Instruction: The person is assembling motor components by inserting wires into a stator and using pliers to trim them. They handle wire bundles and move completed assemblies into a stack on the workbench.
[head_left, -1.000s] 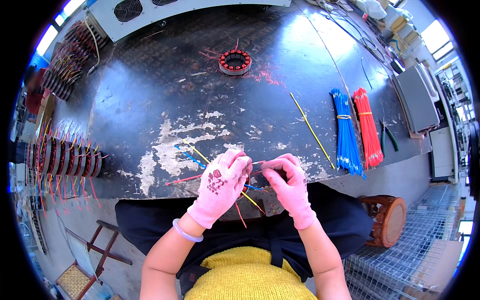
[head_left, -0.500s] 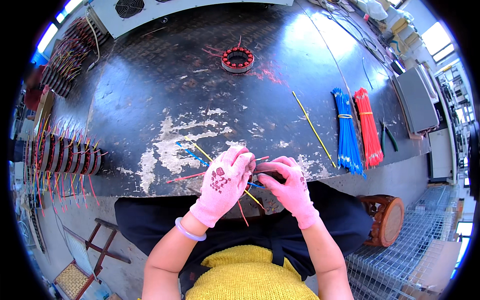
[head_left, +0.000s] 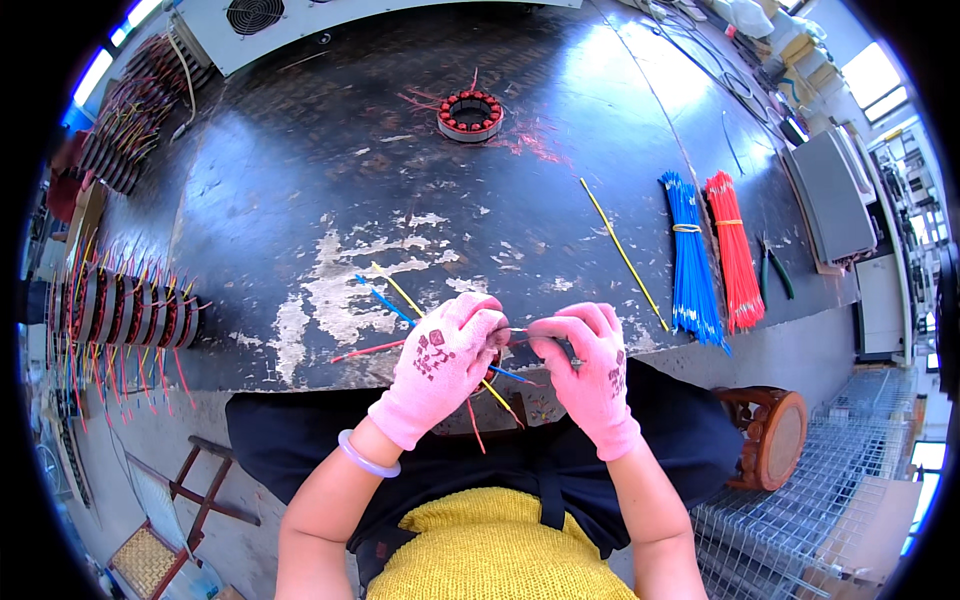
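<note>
Left hand (head_left: 440, 365) clamped on coloured wires (head_left: 395, 300); right hand (head_left: 590, 365) pinching wire end.

No label, sign or screen shows anywhere on the bench. The nearest things to packages are pale bags or wrapped bundles (head_left: 745, 15) at the far right edge of the table, too small and blurred to describe further.
</note>
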